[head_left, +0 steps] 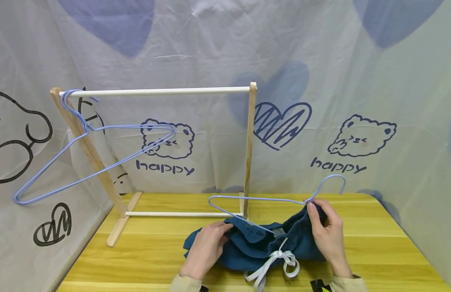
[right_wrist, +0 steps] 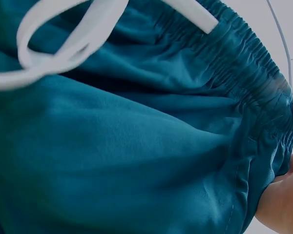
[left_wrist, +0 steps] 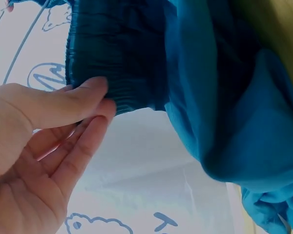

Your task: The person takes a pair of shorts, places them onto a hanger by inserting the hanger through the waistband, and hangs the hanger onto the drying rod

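Dark teal pants (head_left: 240,259) with a gathered elastic waistband and a white drawstring bow (head_left: 280,254) lie bunched at the table's front. My left hand (head_left: 208,247) pinches the waistband (left_wrist: 117,58) between thumb and fingers at its left side. My right hand (head_left: 329,231) pinches the right side of the waistband (right_wrist: 263,92), close to the neck of a light blue hanger (head_left: 258,198). One hanger arm sticks out left above the waistband, and its lower bar runs down into the opening. The hanger's right arm is hidden by cloth and hand.
A wooden rack (head_left: 250,150) with a white top rail (head_left: 156,92) stands behind on the yellow wood table (head_left: 378,243). Blue hangers (head_left: 53,162) hang at the rail's left end. A printed cloth backdrop (head_left: 218,48) surrounds the table.
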The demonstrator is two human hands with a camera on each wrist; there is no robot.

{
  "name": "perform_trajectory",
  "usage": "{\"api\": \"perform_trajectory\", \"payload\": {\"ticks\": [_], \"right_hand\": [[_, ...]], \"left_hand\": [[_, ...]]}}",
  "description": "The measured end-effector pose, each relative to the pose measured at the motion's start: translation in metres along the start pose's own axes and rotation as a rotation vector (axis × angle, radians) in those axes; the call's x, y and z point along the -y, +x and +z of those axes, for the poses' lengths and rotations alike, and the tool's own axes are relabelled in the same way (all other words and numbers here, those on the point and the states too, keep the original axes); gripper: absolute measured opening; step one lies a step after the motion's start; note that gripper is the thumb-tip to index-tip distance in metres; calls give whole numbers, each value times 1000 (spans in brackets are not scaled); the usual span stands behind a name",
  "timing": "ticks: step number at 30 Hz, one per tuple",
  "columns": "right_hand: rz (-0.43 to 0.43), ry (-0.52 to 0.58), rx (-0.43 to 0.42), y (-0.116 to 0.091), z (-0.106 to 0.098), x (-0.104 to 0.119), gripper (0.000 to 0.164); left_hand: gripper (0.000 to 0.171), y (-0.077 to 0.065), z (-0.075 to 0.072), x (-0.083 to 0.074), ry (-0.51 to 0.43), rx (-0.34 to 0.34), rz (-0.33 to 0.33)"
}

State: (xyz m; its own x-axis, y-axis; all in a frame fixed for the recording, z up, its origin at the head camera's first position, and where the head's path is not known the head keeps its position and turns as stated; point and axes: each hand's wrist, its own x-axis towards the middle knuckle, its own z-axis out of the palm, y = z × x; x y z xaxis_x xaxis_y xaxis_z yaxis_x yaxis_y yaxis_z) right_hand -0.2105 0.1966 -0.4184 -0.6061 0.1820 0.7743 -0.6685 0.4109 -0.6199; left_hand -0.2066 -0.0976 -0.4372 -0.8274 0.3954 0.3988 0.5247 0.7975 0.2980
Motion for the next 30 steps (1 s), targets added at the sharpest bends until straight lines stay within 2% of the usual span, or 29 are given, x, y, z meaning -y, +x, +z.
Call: {"api": "perform_trajectory", "payload": {"ticks": [6,11,13,15,18,20,22,24,30], "right_hand": [[-8,5,-12,0,0,0,13],[-30,42,-57,1,1,-3,15],[-34,59,-69,1,1,-5,15],[-33,65,-73,1,1,-6,14],[-30,59,-69,1,0,-5,14],[-26,58,-68,1,0,-5,14],[-23,50,-64,2,-1,-4,14],[-23,58,-68,1,-1,-5,14],[-30,72,-67,2,0,-2,14]], "left_hand": [[11,-2,-2,6,33,-115,19],[6,-3,-6,11,63,-188,52],[5,-4,-10,13,32,-177,56],[5,-5,-14,14,-24,-136,41],[8,-5,-19,16,-128,-72,-10],[8,-4,-22,18,-187,-64,-53],[8,-4,-24,19,-232,-94,-80],[8,-3,-24,20,-263,-152,-88],[13,-2,-23,23,-305,-331,-34]]}}
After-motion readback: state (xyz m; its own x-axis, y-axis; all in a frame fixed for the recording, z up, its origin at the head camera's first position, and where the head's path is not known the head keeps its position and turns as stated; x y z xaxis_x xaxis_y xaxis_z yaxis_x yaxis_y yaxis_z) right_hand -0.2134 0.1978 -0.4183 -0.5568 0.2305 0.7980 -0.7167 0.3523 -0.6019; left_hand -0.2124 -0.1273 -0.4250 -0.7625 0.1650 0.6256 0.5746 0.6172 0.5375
